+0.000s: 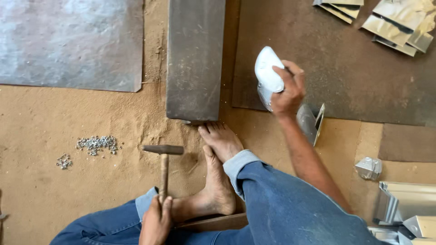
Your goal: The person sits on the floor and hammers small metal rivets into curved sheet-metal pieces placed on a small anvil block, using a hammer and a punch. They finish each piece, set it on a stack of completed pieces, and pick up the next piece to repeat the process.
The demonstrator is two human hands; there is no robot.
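Left hand grips the hammer handle, head up. Right hand grasps a white metal piece above the floor.

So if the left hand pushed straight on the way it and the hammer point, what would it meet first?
The left hand grips a hammer pointing up the picture. Beyond the head lies bare sandy floor, then probably the near end of the long dark metal bar, though height is unclear.
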